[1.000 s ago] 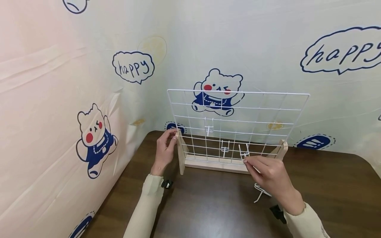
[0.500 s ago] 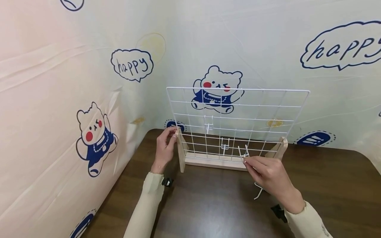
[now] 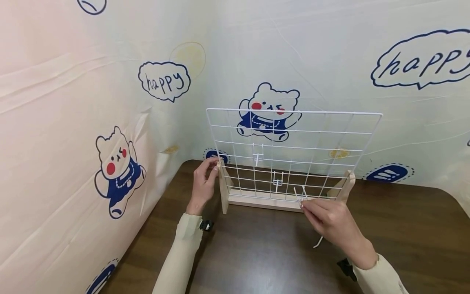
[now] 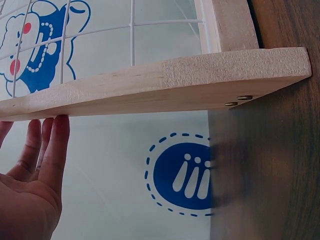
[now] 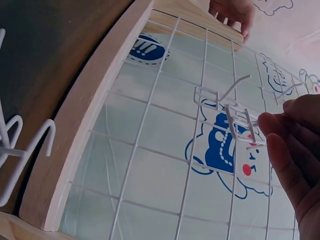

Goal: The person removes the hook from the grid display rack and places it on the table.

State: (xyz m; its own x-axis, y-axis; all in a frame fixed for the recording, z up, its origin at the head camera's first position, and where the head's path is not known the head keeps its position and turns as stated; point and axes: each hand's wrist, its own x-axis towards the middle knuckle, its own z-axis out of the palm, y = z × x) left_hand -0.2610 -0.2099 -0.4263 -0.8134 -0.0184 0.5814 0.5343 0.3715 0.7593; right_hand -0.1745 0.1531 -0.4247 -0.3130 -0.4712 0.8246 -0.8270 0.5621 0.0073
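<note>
A white wire grid panel stands upright in a pale wooden stand. At the stand's left upright, my left hand grips the upper end, fingertips at its edge in the left wrist view. My right hand pinches the front end of a white wire hook between thumb and forefinger. That hook is low in front of the grid, its two prongs pointing up. Two similar hooks hang on the grid, an upper one and a lower one.
Another white hook lies loose on the dark wooden table, partly hidden by my right hand in the head view. Printed cloth with bears and "happy" bubbles hangs behind and to the left.
My right hand has come down slightly with the hook, which sits lower against the grid. It now covers more of the loose hook on the table. The left hand stays put.
</note>
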